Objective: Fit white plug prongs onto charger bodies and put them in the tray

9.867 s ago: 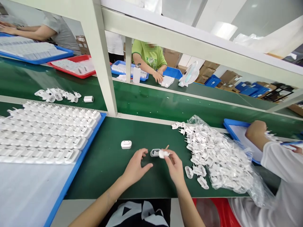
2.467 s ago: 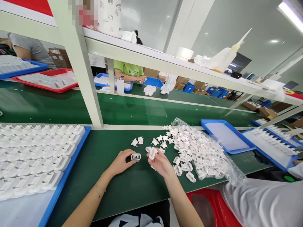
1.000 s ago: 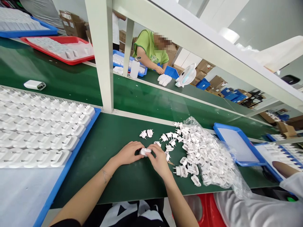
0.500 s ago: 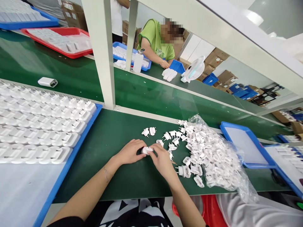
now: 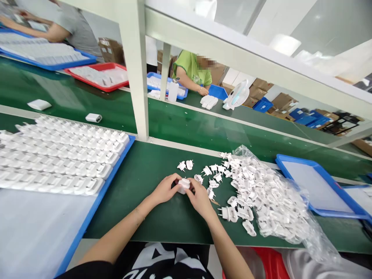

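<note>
Both my hands meet over the green table near its front edge. My left hand [image 5: 165,190] and my right hand [image 5: 200,197] are closed together on one small white charger body [image 5: 184,184], fingers pinched round it. Just right of them lies a heap of white plug caps [image 5: 263,193] spilling out of a clear plastic bag [image 5: 308,224]. A few loose plug caps [image 5: 186,165] lie just beyond my fingers. To the left a blue tray [image 5: 116,164] holds rows of finished white chargers [image 5: 58,155].
A white frame post [image 5: 138,77] rises behind the work spot. Two white chargers [image 5: 93,117] ride the green belt beyond. An empty-looking blue tray [image 5: 321,190] sits at right. People across the line work at blue and red trays [image 5: 97,75]. A co-worker's white sleeve [image 5: 322,267] shows bottom right.
My hands, apart 2.5 s ago with charger in the left and cap in the right, came together on one white piece and stay pressed on it. The head view has shifted.
</note>
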Tool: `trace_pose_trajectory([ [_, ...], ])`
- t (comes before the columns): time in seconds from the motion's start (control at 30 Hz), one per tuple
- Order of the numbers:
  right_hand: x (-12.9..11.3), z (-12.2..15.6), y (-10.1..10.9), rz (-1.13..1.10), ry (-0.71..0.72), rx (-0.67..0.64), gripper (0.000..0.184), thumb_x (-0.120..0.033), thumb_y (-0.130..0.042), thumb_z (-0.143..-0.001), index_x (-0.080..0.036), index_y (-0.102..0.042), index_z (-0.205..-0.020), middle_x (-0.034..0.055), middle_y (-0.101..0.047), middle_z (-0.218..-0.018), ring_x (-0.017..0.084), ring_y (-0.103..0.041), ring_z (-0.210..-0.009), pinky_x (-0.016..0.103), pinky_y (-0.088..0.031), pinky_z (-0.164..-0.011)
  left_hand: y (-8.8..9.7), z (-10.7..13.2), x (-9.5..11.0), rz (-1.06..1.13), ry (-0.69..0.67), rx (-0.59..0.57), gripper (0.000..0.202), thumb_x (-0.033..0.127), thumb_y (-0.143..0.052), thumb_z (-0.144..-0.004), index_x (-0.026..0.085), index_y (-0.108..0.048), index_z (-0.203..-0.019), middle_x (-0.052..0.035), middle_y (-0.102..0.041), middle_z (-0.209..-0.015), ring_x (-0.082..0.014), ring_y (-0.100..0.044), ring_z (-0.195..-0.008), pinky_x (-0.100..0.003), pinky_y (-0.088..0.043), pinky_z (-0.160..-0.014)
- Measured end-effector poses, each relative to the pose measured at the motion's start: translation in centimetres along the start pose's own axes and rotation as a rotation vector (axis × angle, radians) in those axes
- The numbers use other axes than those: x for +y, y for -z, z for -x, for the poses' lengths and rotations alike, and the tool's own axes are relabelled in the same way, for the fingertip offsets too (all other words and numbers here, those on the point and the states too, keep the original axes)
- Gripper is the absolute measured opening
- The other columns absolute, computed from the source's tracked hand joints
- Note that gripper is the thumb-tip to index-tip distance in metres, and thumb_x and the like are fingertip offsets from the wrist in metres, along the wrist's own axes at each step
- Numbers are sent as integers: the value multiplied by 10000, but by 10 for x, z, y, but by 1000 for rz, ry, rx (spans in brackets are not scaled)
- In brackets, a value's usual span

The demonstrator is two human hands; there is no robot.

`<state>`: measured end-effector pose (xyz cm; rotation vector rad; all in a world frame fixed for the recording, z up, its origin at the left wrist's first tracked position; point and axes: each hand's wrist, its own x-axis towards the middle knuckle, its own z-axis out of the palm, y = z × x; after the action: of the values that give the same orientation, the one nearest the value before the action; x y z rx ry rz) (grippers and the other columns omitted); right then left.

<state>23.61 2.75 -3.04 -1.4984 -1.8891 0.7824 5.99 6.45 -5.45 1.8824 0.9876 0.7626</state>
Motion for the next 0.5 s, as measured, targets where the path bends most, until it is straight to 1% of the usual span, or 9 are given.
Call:
trace_pose_trajectory([
  [0.1, -6, 5, -7, -266, -58, -41, 232, -277, -555, -836, -217, -550, -1060, 34, -637, -847, 182, -592, -728, 304, -486, -683, 7, 18, 17, 62, 106, -31, 209, 287, -480, -855, 192, -561, -1023, -26, -645, -928, -158, -585, -790, -283, -474, -732],
  [0.17, -12, 14, -17, -413, -26, -99, 296, -306, -535, -854, -219, -520, -1138, 47, -646, -908, 187, -610, -798, 311, -498, -742, 19, 45, 33, 39, 136, 0, 177, 289, -503, -843, 190, -594, -957, -19, -651, -883, -155, -588, -764, -267, -476, -711],
  [0.23, -12, 28, -31, -481, -3, -123, 357, -343, -482, -889, -228, -480, -1227, 74, -639, -1020, 197, -614, -894, 327, -495, -815, 38, 83, 45, -18, 164, 116, 162, 299, -529, -830, 202, -606, -934, -15, -655, -878, -159, -594, -782, -262, -479, -726],
  [0.3, -6, 42, -48, -447, -14, -132, 385, -392, -502, -875, -244, -511, -1231, 95, -630, -1092, 212, -628, -884, 318, -518, -773, 65, 131, 49, -127, 235, 352, 207, 344, -548, -815, 214, -593, -970, -26, -660, -924, -178, -606, -823, -279, -488, -756],
  [0.33, -1, 48, -58, -414, -41, -120, 371, -415, -510, -868, -260, -545, -1204, 95, -636, -1093, 222, -635, -874, 311, -531, -734, 81, 156, 48, -202, 299, 520, 245, 379, -545, -809, 213, -579, -985, -38, -659, -951, -193, -613, -838, -296, -495, -760],
  [0.4, 7, 58, -75, -346, -29, -121, 325, -461, -539, -839, -289, -623, -1102, 88, -650, -1074, 251, -638, -894, 313, -546, -700, 119, 209, 38, -382, 483, 928, 304, 444, -534, -785, 198, -545, -964, -65, -651, -969, -220, -628, -809, -328, -509, -726],
  [0.43, 10, 60, -81, -325, -12, -101, 306, -481, -536, -835, -302, -648, -1057, 83, -650, -1080, 264, -630, -926, 320, -548, -712, 139, 233, 31, -457, 597, 1137, 319, 467, -518, -772, 190, -525, -929, -73, -646, -941, -230, -634, -767, -333, -512, -667],
  [0.47, 11, 62, -87, -311, -3, -77, 292, -498, -524, -837, -311, -665, -1012, 78, -647, -1086, 271, -625, -941, 324, -549, -717, 158, 253, 23, -531, 702, 1296, 316, 470, -504, -766, 184, -508, -899, -80, -639, -936, -237, -634, -752, -332, -511, -638],
  [0.5, 11, 63, -91, -305, -3, -47, 293, -513, -502, -844, -315, -674, -976, 75, -642, -1094, 272, -624, -939, 327, -548, -713, 177, 269, 13, -607, 799, 1411, 322, 468, -516, -749, 183, -491, -896, -85, -636, -934, -244, -634, -736, -334, -505, -607],
])
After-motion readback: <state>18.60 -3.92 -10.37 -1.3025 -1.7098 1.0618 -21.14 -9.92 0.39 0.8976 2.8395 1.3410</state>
